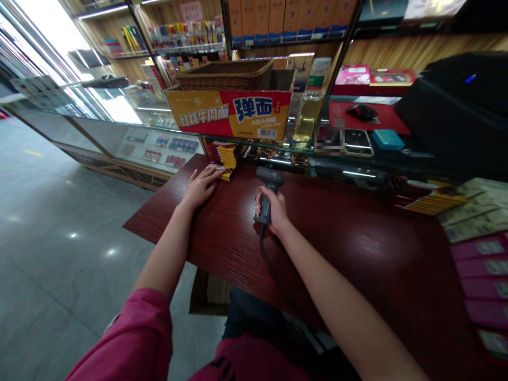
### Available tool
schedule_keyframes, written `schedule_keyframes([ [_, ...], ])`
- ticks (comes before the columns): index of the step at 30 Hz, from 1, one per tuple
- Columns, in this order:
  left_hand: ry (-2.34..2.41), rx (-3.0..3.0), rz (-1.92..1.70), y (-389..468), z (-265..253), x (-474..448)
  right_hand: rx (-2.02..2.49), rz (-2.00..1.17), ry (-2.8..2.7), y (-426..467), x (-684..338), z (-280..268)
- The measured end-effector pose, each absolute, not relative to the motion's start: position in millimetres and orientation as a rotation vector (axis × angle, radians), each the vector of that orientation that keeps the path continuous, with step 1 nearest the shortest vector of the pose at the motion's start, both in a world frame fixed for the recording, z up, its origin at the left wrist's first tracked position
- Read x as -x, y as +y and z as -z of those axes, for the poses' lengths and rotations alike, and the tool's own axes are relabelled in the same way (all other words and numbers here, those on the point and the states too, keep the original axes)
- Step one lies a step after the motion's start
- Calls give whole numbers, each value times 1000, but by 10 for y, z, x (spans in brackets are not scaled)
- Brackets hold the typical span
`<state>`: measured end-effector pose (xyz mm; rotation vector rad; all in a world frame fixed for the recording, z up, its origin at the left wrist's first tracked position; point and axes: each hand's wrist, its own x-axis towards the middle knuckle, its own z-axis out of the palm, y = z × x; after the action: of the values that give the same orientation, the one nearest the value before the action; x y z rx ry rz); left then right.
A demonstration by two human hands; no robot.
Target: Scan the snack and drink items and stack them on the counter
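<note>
The right hand [274, 209] grips a dark handheld scanner [270, 179] — the left hand [201, 188], spread wide, touches yellow packets [227, 156]

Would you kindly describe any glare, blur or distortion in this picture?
Head view throughout: the upper left is partly blown out to white; bright spots glint on the grey floor; a soft sheen lies on the tabletop; wide-angle stretching skews the pink boxes at right; small shelf goods look soft, the scanner clearer.

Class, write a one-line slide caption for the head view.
The right hand grips a corded scanner while the left hand touches stacked packets on a reddish-brown tabletop.
</note>
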<state>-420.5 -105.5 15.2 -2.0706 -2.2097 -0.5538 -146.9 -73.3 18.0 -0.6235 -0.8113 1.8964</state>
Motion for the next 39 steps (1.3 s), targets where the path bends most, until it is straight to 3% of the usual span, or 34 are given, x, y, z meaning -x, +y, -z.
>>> schedule_keyframes([
  [5,-2161,2063,577,-1100,-214,4170,663,-1735,-768,-705,1154,-139],
  [10,-1798,2132,801,-1044,-270,3708,748,-1567,-752,-580,367,-99],
  [17,-1009,2745,681,-509,-97,1955,894,-1233,-625,-593,-720,-105],
  [27,-980,2618,908,356,-117,-238,982,-969,-373,-635,-1008,-187],
  [33,-1097,2634,1132,511,-111,-357,935,-1010,-260,-595,-1121,-307],
  [39,-1137,2634,1656,305,-182,-110,847,-1010,-456,-838,-1029,-562],
])
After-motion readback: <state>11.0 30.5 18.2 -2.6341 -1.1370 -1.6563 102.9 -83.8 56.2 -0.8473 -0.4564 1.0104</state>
